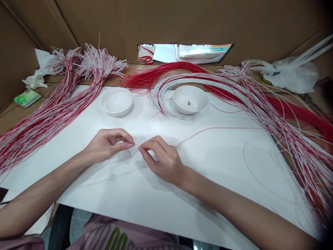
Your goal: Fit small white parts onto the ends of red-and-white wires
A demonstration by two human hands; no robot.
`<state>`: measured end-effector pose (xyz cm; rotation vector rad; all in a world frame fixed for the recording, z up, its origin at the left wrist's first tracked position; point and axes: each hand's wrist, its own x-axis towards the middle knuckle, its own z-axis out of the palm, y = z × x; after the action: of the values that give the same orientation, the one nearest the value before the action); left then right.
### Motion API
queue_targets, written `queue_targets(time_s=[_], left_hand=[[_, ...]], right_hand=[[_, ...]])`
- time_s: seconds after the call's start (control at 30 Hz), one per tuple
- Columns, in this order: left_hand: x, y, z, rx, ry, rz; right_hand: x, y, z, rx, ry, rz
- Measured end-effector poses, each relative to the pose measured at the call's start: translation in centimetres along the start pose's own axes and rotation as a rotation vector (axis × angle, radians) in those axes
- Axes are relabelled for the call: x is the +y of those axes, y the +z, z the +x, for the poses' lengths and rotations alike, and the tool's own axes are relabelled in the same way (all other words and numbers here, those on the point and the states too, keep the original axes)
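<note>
Over the middle of the white tabletop, my left hand [111, 144] pinches a thin strand between thumb and forefinger. Close to its right, my right hand [162, 156] is closed on the same spot, fingertips almost meeting the left ones. A red wire [221, 128] and a pale one trail out behind my right hand toward the right. What exactly sits between the fingertips is too small to make out. Beyond my left hand stands a white bowl [117, 110] holding small white pieces; another white bowl [179, 99], with a tiny dark bit inside, stands farther right.
Bundles of red and white strands [78, 100] lie along the left side. Loose red wires [171, 69] and white wires [234, 83] curve across the back and down the right. A plastic bag [291, 74], a green packet [27, 98] and cardboard walls [91, 21] surround the table.
</note>
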<state>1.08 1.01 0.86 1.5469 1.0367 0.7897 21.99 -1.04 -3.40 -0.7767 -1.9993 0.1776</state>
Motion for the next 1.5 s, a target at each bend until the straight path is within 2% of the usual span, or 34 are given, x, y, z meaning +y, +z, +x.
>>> queue_targets(time_s=[1.5], left_hand=[[0.34, -0.10, -0.11, -0.016, 0.032, 0.115]], right_hand=[[-0.06, 0.02, -0.04, 0.019, -0.049, -0.055]])
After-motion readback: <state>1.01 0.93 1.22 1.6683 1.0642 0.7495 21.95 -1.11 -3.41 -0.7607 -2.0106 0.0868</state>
